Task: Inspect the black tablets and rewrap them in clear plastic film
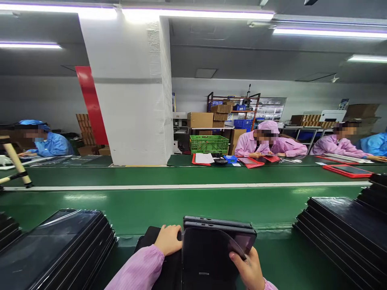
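Observation:
Low in the middle of the head view, two dark tablets [217,220] lie one over the other, their port edges facing away from me. A thin black sheet [208,253] covers the top one, its far right corner bent up. My right hand [250,268] pinches that sheet at its right edge, thumb on top. On the left, my left hand [168,240] rests over a black cover [165,270], its fingers curled against the tablets' left edge. The fingertips there are partly hidden. Both my sleeves are pink.
Stacks of dark tablets stand at my left [66,241] and right [338,229]. A green belt [151,207] runs across, with a white strip [193,186] beyond. Opposite, several co-workers [267,139] sit by red trays [347,170]. A white pillar [130,104] rises behind the belt.

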`<control>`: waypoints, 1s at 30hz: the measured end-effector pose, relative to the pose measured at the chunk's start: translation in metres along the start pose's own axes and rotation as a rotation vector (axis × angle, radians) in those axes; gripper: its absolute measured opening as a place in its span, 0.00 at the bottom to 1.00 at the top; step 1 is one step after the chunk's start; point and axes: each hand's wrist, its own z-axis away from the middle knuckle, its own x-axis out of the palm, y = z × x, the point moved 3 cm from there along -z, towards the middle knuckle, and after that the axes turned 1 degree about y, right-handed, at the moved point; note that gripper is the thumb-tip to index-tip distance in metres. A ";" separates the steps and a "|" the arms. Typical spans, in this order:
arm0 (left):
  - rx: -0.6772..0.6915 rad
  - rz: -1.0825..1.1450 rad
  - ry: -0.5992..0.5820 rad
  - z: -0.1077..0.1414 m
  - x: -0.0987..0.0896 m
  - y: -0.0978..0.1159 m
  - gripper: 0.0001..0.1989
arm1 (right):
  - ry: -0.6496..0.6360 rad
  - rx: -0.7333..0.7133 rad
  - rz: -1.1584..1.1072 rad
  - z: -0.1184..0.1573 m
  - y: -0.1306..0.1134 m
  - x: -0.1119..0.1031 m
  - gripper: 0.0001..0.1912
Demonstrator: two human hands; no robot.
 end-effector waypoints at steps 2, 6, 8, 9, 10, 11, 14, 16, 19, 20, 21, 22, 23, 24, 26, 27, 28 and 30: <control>-0.027 -0.007 -0.004 -0.001 -0.003 -0.006 0.14 | 0.002 0.002 -0.002 0.000 0.000 0.001 0.21; -0.083 -0.007 0.028 -0.001 -0.006 -0.024 0.14 | -0.001 0.015 -0.009 0.000 -0.003 0.004 0.20; -0.100 0.007 0.037 -0.001 -0.003 -0.029 0.15 | -0.011 0.012 -0.017 -0.001 -0.004 0.005 0.19; -0.105 0.018 0.041 -0.001 0.000 -0.030 0.14 | -0.017 0.008 -0.020 -0.003 -0.005 0.006 0.19; -0.108 0.032 0.047 -0.001 0.002 -0.030 0.14 | -0.023 0.004 -0.020 -0.005 -0.006 0.006 0.19; -0.108 0.051 0.056 -0.001 0.004 -0.030 0.13 | -0.028 -0.001 -0.017 -0.008 -0.008 0.006 0.19; -0.098 0.139 0.098 -0.002 0.003 -0.027 0.16 | -0.034 -0.014 0.001 -0.019 -0.018 0.007 0.20; -0.087 0.381 0.198 -0.002 -0.006 -0.018 0.22 | -0.031 -0.016 0.019 -0.025 -0.032 0.011 0.22; 0.018 0.971 0.372 -0.002 -0.024 0.016 0.29 | -0.021 -0.024 0.036 -0.030 -0.059 0.023 0.24; 0.071 1.103 0.376 -0.004 -0.028 0.031 0.30 | -0.022 -0.029 0.033 -0.030 -0.067 0.028 0.24; 0.100 1.186 0.367 -0.006 -0.029 0.047 0.31 | -0.028 -0.034 0.023 -0.028 -0.075 0.033 0.24; 0.102 1.218 0.391 -0.010 -0.030 0.060 0.31 | -0.043 -0.033 0.011 -0.026 -0.082 0.038 0.23; 0.056 1.215 0.445 -0.015 -0.028 0.071 0.31 | -0.065 -0.026 -0.005 -0.024 -0.087 0.043 0.23; -0.009 1.208 0.487 -0.020 -0.025 0.079 0.32 | -0.099 -0.015 -0.024 -0.021 -0.090 0.047 0.24; -0.121 1.234 0.524 -0.030 -0.013 0.087 0.33 | -0.201 0.011 -0.062 -0.015 -0.092 0.055 0.27; -0.153 1.289 0.490 -0.035 -0.004 0.089 0.34 | -0.264 0.022 -0.078 -0.013 -0.091 0.058 0.30; -0.159 1.367 0.423 -0.040 0.004 0.090 0.35 | -0.325 0.028 -0.091 -0.013 -0.088 0.061 0.33; -0.140 1.553 0.263 -0.047 0.020 0.091 0.36 | -0.418 0.028 -0.117 -0.014 -0.080 0.068 0.39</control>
